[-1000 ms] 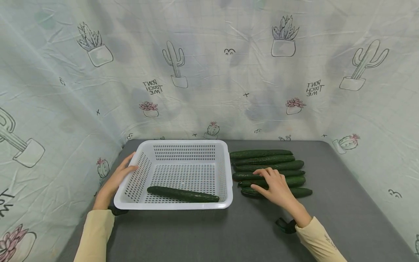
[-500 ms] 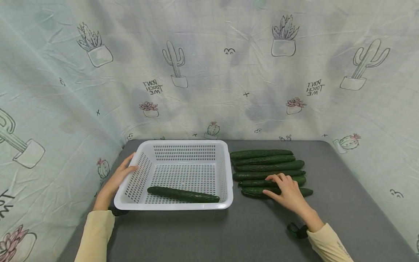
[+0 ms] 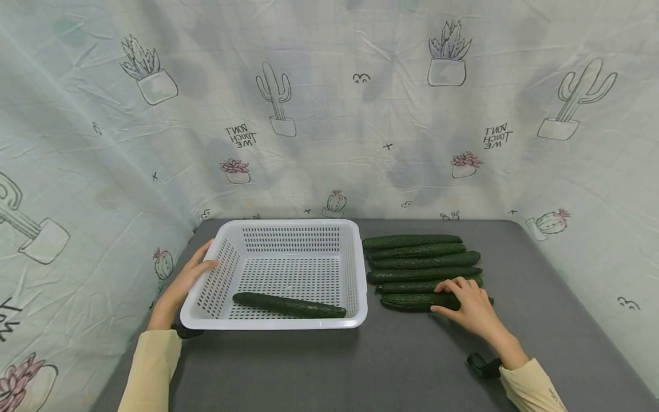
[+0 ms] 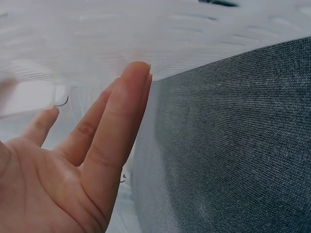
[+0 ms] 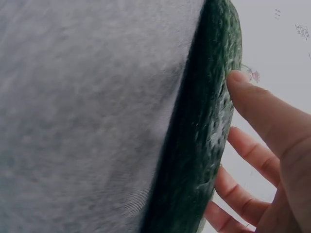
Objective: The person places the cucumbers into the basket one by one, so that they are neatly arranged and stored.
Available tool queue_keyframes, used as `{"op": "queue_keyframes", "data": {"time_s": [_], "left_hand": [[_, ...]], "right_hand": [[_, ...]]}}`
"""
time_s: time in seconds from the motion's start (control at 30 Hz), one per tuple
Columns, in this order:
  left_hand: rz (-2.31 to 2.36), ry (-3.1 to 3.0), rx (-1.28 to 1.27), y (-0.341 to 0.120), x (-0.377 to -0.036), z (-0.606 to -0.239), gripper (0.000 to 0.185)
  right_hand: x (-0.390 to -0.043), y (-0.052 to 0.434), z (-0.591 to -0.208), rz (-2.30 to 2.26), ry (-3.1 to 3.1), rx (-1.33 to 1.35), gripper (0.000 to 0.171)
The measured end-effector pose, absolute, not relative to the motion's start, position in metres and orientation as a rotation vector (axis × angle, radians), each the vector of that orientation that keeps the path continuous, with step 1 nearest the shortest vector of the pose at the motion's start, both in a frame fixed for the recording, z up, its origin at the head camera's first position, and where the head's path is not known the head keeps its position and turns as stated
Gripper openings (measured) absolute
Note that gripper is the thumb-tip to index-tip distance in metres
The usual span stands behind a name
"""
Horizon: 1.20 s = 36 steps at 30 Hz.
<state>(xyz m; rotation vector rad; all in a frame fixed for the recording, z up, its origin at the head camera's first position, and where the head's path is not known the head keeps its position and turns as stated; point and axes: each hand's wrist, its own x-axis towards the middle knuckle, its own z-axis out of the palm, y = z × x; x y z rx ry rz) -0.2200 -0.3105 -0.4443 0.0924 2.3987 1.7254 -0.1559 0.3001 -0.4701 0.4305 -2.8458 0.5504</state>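
Note:
A white slotted basket (image 3: 278, 324) stands on the grey table (image 3: 412, 366) with one dark green cucumber (image 3: 288, 305) lying in it along the front wall. My left hand (image 3: 187, 279) rests flat against the basket's left wall (image 4: 170, 39), fingers (image 4: 112, 126) straight. Right of the basket lie several cucumbers in a row. My right hand (image 3: 454, 297) is on the right part of the nearest cucumber (image 3: 409, 301). In the right wrist view the thumb (image 5: 248, 94) presses one side of this cucumber (image 5: 199, 136) and the fingers curl round the other. It still lies on the table.
A pale cloth printed with cacti (image 3: 329, 114) hangs close behind and on both sides of the table. Bare grey tabletop (image 3: 360, 372) lies in front of the basket and the cucumbers, and to the right of the row (image 3: 530, 286).
My right hand has slid to the right along the nearest cucumber and closed round it. The left hand, the basket and the cucumber inside it have not moved.

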Motion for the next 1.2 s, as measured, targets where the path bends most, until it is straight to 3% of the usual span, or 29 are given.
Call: {"op": "queue_keyframes", "data": {"time_s": [0.93,1.2], "left_hand": [[1.790,2.305,0.099,-0.309,-0.220,-0.444,0.069],[1.791,2.303,0.105,-0.309,-0.221,-0.445,0.068]], "right_hand": [[-0.152,0.299,-0.480,0.533,-2.780,0.409,0.033],[-0.153,0.303,-0.474,0.602,-2.712,0.404,0.023]]}}
